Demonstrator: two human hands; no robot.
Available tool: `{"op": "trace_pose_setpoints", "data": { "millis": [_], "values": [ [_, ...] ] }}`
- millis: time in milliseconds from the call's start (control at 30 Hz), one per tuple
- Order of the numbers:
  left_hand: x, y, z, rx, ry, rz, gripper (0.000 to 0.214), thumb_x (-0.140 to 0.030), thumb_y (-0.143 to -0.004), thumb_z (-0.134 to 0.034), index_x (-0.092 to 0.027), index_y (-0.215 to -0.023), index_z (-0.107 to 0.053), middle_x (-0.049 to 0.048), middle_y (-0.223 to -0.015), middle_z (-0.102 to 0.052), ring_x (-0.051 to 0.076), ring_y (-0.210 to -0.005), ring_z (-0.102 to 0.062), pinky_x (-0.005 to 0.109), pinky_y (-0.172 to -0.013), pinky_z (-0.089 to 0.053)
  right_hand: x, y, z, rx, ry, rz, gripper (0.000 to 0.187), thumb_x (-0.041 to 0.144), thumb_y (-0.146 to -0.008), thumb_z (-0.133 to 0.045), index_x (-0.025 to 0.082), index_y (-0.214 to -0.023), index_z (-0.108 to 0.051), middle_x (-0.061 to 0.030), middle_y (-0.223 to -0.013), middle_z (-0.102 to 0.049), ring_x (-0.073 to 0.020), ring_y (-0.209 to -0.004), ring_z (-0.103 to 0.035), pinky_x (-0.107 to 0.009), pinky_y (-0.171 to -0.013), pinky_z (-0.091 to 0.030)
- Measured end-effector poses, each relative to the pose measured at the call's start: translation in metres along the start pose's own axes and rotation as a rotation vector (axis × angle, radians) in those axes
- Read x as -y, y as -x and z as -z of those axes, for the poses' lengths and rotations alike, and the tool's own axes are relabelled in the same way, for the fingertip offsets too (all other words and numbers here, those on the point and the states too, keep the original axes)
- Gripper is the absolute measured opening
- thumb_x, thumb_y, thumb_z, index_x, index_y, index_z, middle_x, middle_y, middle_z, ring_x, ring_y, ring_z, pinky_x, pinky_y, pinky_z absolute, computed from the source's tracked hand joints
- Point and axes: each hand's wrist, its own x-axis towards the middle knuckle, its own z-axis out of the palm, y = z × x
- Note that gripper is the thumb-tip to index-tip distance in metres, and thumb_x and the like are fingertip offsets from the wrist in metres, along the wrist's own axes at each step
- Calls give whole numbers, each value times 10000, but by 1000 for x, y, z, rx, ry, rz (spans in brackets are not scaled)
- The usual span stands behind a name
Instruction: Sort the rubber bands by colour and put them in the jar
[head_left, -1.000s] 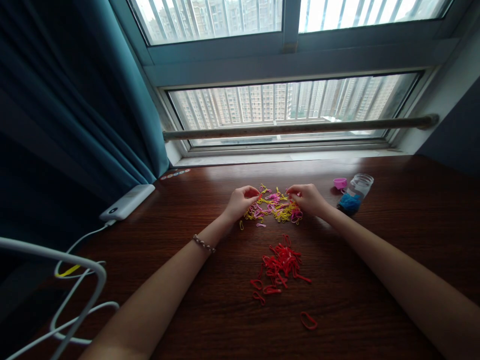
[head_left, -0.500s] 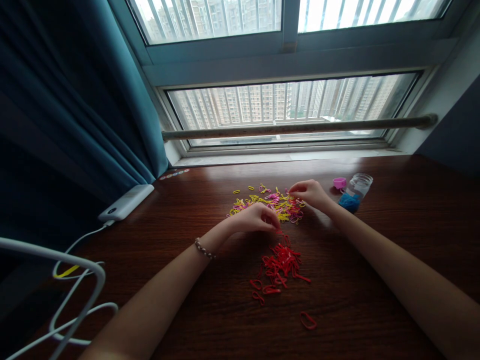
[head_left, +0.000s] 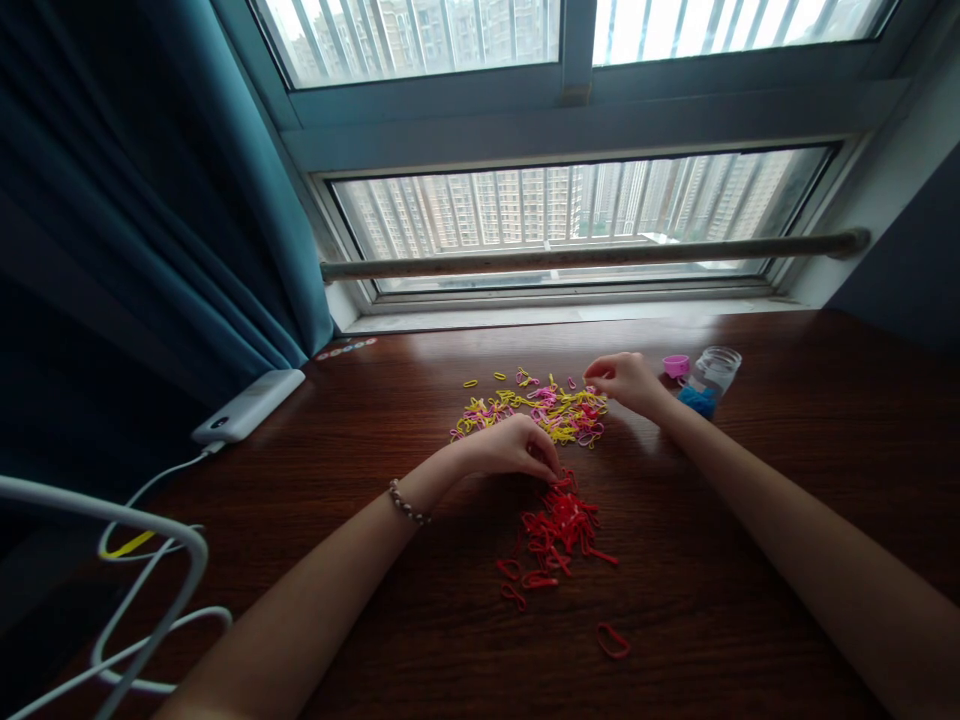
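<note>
The left hand, fingertips nearly together, reaches the red bands. The right hand, loosely curled, touches yellow and pink bands; whether either grips one is unclear.

On the table — device left, bands between, jar right

Two heaps of bands, one jar, one pink cup, one bracelet, one white device

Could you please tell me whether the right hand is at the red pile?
No, the right hand is beside the yellow and pink pile.
</note>
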Motion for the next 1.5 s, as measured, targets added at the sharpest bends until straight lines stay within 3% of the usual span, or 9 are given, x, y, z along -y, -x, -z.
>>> {"op": "trace_pose_setpoints", "data": {
  "millis": [167,333,500,633,833,1067,1133,1300,1500],
  "values": [
    [3,-2,1,-224,-176,-58,207,-298,-760,-572,-116,-785,-669,39,-729,-643,119,-670,-567,205,-611,-432,2,1,8,429,223,30,115,236,-570,-669,189,-670,-702,9,-638,-670,-148,-623,-601,-211,-550,-420],
    [1,-6,-8,-338,-498,-255,308,-219,-862,-410,-214,-1148,-524,50,-1195,-544,170,-1143,-447,336,-992,-317,2,0,7,436,260,18,110,257,-600,-652,162,-644,-685,-6,-601,-649,-145,-606,-582,-215,-535,-397],
    [7,-8,-18,-253,-750,-192,454,-360,-875,-383,-261,-1312,-315,26,-1343,-404,174,-1271,-298,372,-1065,-186,1,-2,14,440,-18,-132,119,218,-652,-606,124,-719,-637,-44,-652,-655,-145,-595,-596,-220,-510,-431],
    [13,-8,-15,-314,-815,-140,433,-413,-872,-362,-231,-1264,-385,50,-1286,-469,185,-1225,-367,368,-1043,-227,5,-2,22,481,-255,-198,214,225,-623,-655,114,-806,-640,-63,-713,-666,-134,-608,-599,-217,-513,-459],
    [12,-7,-11,-377,-866,-157,293,-319,-891,-350,-166,-1046,-546,79,-1061,-592,184,-1043,-514,334,-927,-367,20,1,35,550,-276,-140,265,296,-610,-688,117,-805,-689,-47,-690,-663,-109,-609,-570,-204,-537,-453],
    [17,-6,-8,-478,-962,-57,315,-270,-888,-344,-140,-725,-580,61,-748,-593,154,-738,-553,281,-719,-432,45,16,34,1168,-352,-127,428,340,-593,-702,155,-976,-657,-55,-840,-676,-108,-647,-604,-196,-549,-466],
    [18,-5,-7,-520,-1002,-24,313,-269,-880,-359,-141,-684,-567,60,-709,-586,158,-704,-542,297,-705,-426,41,14,28,1050,-311,-128,400,335,-633,-672,151,-987,-651,-55,-816,-678,-108,-619,-603,-195,-527,-457],
    [21,-6,-5,-642,-968,-4,219,-252,-848,-429,-149,-730,-582,77,-784,-605,194,-819,-545,347,-769,-415,14,3,3,296,24,29,181,253,-710,-591,136,-791,-701,-45,-680,-670,-129,-604,-583,-221,-552,-419],
    [29,-10,-6,-582,-732,-140,270,-176,-825,-471,-206,-1086,-531,54,-1106,-592,182,-1065,-502,363,-916,-364,-6,7,-26,172,247,178,92,233,-681,-623,183,-708,-695,-32,-729,-655,-137,-660,-571,-224,-613,-398]
  ]
}}
